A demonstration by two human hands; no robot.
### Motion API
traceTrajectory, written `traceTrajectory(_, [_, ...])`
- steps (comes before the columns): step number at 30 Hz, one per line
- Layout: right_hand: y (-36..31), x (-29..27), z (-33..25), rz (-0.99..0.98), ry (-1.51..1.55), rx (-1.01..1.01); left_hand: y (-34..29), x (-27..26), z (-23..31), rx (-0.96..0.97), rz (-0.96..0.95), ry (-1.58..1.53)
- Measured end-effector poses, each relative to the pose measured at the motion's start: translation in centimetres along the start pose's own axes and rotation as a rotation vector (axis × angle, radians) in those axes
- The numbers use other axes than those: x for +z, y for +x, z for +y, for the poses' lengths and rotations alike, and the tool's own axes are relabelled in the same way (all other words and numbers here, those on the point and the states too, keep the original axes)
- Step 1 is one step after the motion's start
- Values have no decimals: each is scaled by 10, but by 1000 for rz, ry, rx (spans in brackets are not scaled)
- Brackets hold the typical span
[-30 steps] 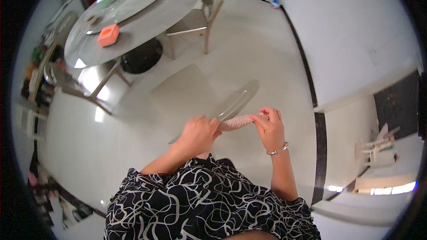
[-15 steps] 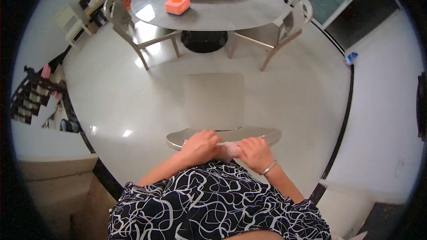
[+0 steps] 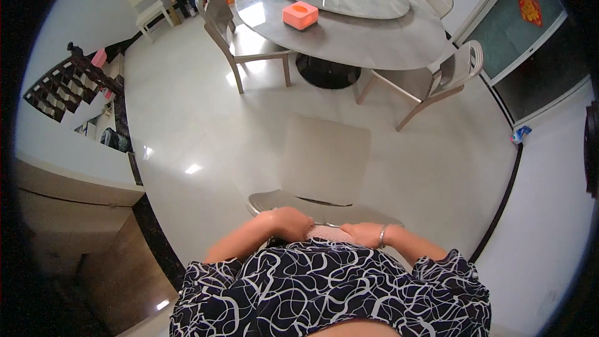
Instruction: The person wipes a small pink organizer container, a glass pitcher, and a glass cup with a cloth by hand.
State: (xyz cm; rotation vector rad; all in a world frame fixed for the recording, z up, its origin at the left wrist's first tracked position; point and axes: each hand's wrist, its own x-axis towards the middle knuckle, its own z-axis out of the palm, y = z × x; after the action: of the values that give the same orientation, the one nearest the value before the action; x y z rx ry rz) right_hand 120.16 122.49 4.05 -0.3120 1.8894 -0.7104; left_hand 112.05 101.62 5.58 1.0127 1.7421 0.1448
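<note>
Both of my hands are at the top rail of a beige chair (image 3: 265,202), close in front of my body. My left hand (image 3: 291,223) and my right hand (image 3: 365,234), which has a silver bracelet at the wrist, are closed on the two ends of a pale pink cloth (image 3: 329,233). The cloth stretches between them, with its lower edge hidden by my black-and-white patterned top. Beyond the rail, the chair's seat (image 3: 327,157) shows, pale and flat.
Ahead stands a round grey marble table (image 3: 387,47) with a turntable (image 3: 374,3) and an orange box (image 3: 300,16). Chairs flank it at left (image 3: 218,25) and right (image 3: 446,81). White walls run along both sides; a small blue package (image 3: 521,135) lies by the right wall.
My view has swung left, so the table and chair sit farther right. My hands have come down nearer my body, still gripping the cloth.
</note>
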Motion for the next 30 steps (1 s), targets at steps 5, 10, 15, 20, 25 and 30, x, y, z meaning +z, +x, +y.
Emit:
traceTrajectory(5, [-5,-6,3,60,50,4,-8,-19,1,24,25,11])
traceTrajectory(10, [-5,-27,-20,127,90,100,-19,-33,-5,-76,172,51])
traceTrajectory(15, [0,-44,-31,212,3,121,-35,-60,-4,-70,216,140])
traceTrajectory(20, [7,-53,-16,295,14,55,-27,-70,-11,-16,278,218])
traceTrajectory(25, [23,-84,-2,358,-36,32,-2,-96,-33,7,285,263])
traceTrajectory(30, [45,-141,10,359,-53,33,30,-139,-61,-57,317,281])
